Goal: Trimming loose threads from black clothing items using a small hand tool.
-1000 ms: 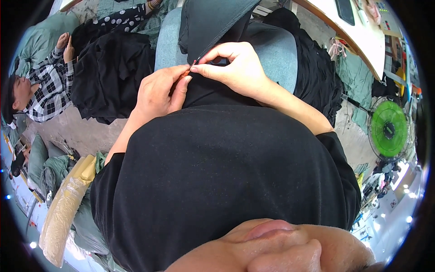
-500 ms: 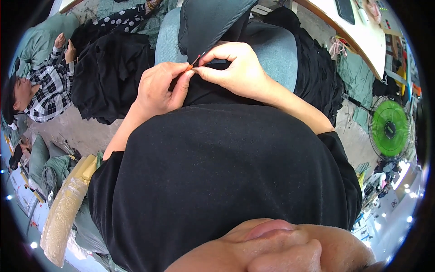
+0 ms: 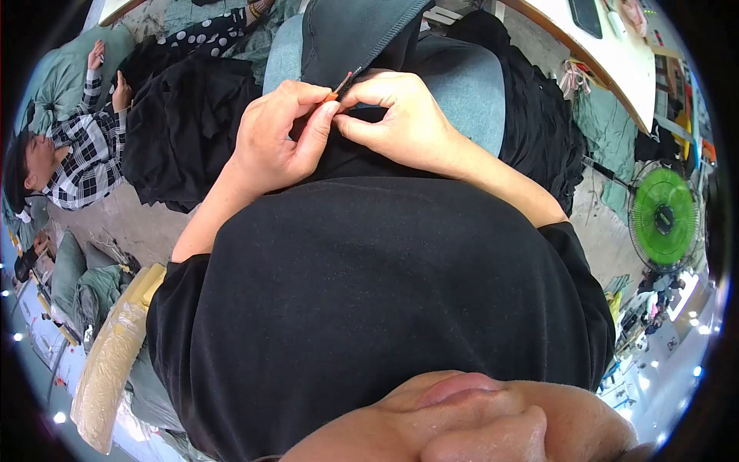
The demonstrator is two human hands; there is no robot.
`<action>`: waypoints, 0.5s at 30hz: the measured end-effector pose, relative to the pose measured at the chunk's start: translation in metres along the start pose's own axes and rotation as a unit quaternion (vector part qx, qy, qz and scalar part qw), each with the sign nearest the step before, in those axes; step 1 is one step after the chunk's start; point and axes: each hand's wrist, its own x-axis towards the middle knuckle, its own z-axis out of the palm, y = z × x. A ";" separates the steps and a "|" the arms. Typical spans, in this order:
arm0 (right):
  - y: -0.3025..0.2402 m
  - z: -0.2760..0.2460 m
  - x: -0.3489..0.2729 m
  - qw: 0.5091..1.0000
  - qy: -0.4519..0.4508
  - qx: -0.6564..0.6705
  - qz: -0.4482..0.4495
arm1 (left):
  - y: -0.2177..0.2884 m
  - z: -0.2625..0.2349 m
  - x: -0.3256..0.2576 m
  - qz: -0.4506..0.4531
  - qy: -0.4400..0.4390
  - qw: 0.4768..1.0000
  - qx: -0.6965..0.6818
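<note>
Between the thumb and forefinger of my left hand [image 3: 281, 135] is a small seam ripper [image 3: 333, 97] with an orange handle. Its thin forked tip, red on one prong, points up and away beside the cloth edge. My right hand [image 3: 396, 115] is closed just to the right, its fingers pinching the edge of a dark grey garment piece [image 3: 346, 35]. That cloth lies over my lap and knees, with a stitched seam along its right edge. My fingers hide the exact spot where the tip meets the cloth.
Black cloth heaps [image 3: 192, 123] lie to the left, near a seated person in a checked shirt [image 3: 85, 154]. A white table [image 3: 616, 69] with a phone stands far right, above a green fan [image 3: 663, 219]. A plastic-wrapped roll [image 3: 112, 362] is at lower left.
My left hand has shifted slightly right and the seam ripper's tip has moved up and right, showing more of its fork. My right hand keeps its pinch on the cloth.
</note>
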 end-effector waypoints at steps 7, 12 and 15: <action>0.000 -0.001 0.001 1.000 -0.002 -0.022 -0.011 | 0.002 -0.001 0.015 0.007 -0.016 1.000 -0.013; -0.002 0.000 0.002 0.999 0.026 -0.014 -0.024 | 0.004 -0.002 0.023 -0.009 -0.035 0.999 -0.029; -0.003 0.000 0.002 0.999 0.020 -0.023 -0.031 | 0.007 -0.002 0.026 -0.029 -0.041 0.998 -0.044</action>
